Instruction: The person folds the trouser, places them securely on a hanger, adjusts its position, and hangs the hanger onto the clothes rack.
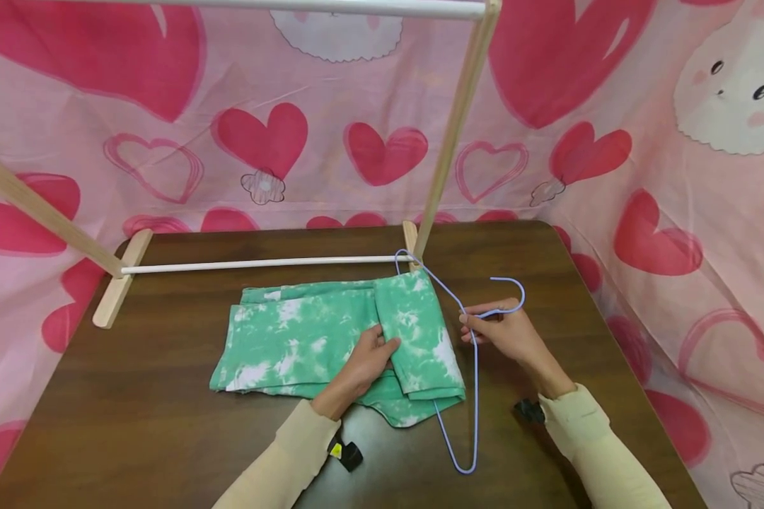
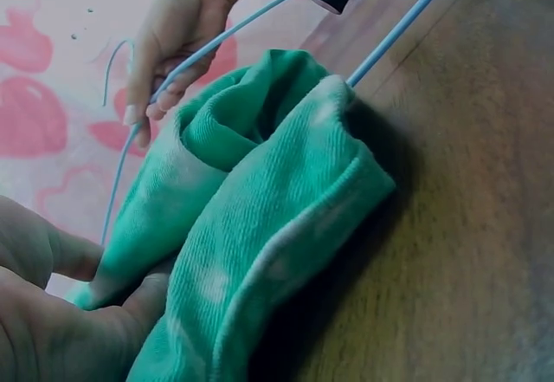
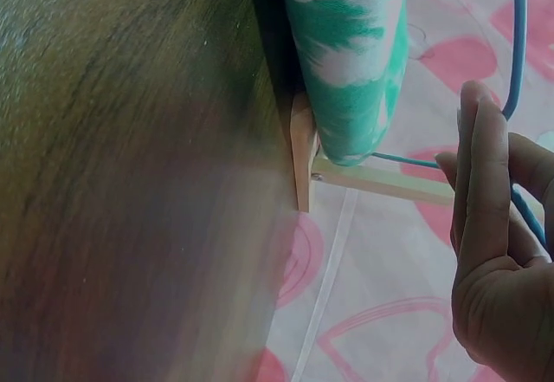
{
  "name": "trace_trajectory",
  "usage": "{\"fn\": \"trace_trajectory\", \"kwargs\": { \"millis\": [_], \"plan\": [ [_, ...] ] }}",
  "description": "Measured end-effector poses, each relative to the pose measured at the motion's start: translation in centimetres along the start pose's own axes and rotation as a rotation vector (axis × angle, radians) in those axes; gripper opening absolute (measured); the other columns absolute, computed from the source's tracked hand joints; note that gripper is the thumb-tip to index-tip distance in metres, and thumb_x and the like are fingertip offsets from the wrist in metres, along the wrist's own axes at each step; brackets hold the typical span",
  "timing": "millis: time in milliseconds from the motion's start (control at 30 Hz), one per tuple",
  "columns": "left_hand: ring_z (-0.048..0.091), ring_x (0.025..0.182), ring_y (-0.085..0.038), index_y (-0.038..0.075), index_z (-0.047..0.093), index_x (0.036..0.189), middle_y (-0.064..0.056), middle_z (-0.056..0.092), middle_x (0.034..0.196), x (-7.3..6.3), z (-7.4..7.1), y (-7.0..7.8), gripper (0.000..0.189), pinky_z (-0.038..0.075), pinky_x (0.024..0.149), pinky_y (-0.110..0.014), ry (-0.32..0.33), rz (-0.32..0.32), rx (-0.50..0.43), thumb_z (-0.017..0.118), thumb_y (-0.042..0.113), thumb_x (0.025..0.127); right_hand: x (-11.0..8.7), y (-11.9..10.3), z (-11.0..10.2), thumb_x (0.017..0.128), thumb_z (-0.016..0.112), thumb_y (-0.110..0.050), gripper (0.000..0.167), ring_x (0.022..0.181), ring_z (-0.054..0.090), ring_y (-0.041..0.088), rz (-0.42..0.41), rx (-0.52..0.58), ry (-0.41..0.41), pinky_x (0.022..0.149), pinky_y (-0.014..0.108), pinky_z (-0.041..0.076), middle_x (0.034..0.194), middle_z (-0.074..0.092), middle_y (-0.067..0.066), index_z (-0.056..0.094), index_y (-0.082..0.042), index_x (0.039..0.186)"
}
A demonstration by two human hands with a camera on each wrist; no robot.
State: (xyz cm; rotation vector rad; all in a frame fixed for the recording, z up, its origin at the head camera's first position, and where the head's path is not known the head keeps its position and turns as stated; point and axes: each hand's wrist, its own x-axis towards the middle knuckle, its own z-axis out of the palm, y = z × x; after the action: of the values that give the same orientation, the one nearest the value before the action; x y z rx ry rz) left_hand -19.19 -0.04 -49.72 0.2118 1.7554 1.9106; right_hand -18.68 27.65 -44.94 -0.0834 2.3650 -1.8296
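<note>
A green and white tie-dye cloth [image 1: 299,343] lies folded on the table, its right end doubled back over itself. My left hand [image 1: 366,359] pinches the edge of that doubled-back flap, thumb on top. A light blue hanger [image 1: 475,396] stands at the cloth's right end, partly hidden by the fold. Its neck is pinched between the thumb and fingers of my right hand [image 1: 512,332], with the hook pointing right. In the left wrist view, the rolled end of the cloth [image 2: 251,200] shows between the hand and the hanger.
Behind the cloth stands a wooden rack with a white lower bar [image 1: 267,264], a right post [image 1: 455,134] and a left foot [image 1: 123,279]. The brown table [image 1: 134,424] borders a pink heart-patterned curtain [image 1: 382,85] at the back and right.
</note>
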Motion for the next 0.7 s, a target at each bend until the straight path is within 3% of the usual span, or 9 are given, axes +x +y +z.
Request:
{"fn": "trace_trajectory", "kwargs": {
  "millis": [233, 433, 567, 700],
  "plan": [
    [0.065, 0.116, -0.032, -0.006, 0.039, 0.148, -0.027, 0.066, 0.126, -0.2, -0.2, 0.4, 0.043, 0.056, 0.093, -0.036, 0.003, 0.046, 0.037, 0.046, 0.012, 0.109, 0.0, -0.3, 0.1, 0.096, 0.068, -0.002, 0.033, 0.071, 0.076, 0.017, -0.005, -0.004, -0.004, 0.065, 0.031, 0.062, 0.099, 0.068, 0.041, 0.063, 0.024, 0.115],
    [0.059, 0.129, -0.031, 0.002, 0.031, 0.156, -0.022, 0.061, 0.138, -0.7, 0.1, 2.0, 0.051, 0.049, 0.106, -0.041, -0.003, 0.117, 0.060, 0.045, 0.018, 0.110, -0.1, -0.6, 0.3, 0.096, 0.068, -0.003, 0.033, 0.071, 0.076, 0.017, 0.001, -0.008, -0.002, 0.065, 0.030, 0.062, 0.097, 0.069, 0.039, 0.063, 0.023, 0.116],
    [0.058, 0.129, -0.035, 0.000, 0.025, 0.159, -0.024, 0.057, 0.142, -1.3, 0.0, 3.3, 0.054, 0.050, 0.106, -0.043, 0.001, 0.177, 0.076, 0.042, 0.019, 0.111, -0.1, -0.7, 0.2, 0.097, 0.068, -0.005, 0.034, 0.072, 0.076, 0.017, 0.009, -0.019, -0.007, 0.066, 0.030, 0.062, 0.094, 0.072, 0.034, 0.063, 0.022, 0.117],
    [0.063, 0.121, -0.036, 0.000, 0.030, 0.157, -0.026, 0.061, 0.135, -1.7, -0.4, 4.4, 0.050, 0.054, 0.099, -0.039, 0.009, 0.248, 0.078, 0.041, 0.018, 0.111, -0.2, -0.6, 0.2, 0.097, 0.068, -0.006, 0.034, 0.072, 0.076, 0.016, 0.005, -0.028, -0.002, 0.065, 0.029, 0.062, 0.093, 0.073, 0.032, 0.064, 0.021, 0.117]
  ]
}}
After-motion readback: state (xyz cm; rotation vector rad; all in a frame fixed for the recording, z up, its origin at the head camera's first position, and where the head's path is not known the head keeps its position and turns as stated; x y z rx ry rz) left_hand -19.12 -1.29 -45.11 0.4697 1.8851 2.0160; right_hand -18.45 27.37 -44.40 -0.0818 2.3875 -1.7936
